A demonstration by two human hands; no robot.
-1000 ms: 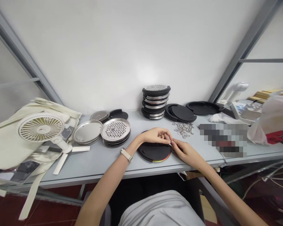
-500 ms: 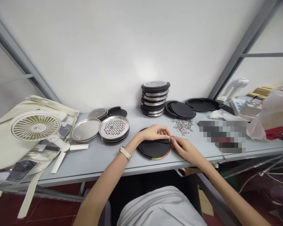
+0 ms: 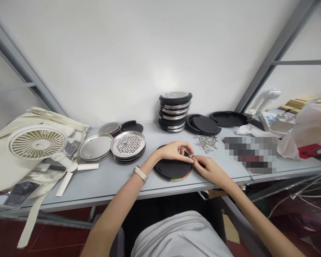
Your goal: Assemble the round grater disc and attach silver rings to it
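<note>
A black round disc (image 3: 171, 170) with a red-yellow shiny rim edge lies flat near the table's front. Over its upper part is my left hand (image 3: 176, 151), its fingers bent together at the disc's right edge. My right hand (image 3: 204, 167) meets it there, thumb and forefinger pinched. Whatever small item sits between the fingertips is too small to name. Just behind my right hand lies a pile of small metal hooks or clips (image 3: 206, 143). A tall stack of black and silver discs (image 3: 175, 112) stands at the back.
On the left are grater plates (image 3: 128, 144), plain metal plates (image 3: 95, 147) and a white fan (image 3: 38, 144) on a pale bag. Black discs (image 3: 205, 124) and a black tray (image 3: 228, 119) lie back right. A plastic bag (image 3: 301, 125) is far right.
The fingers of my left hand have shifted slightly, with the thumb lower beside my right fingertips. The whole view has moved a little.
</note>
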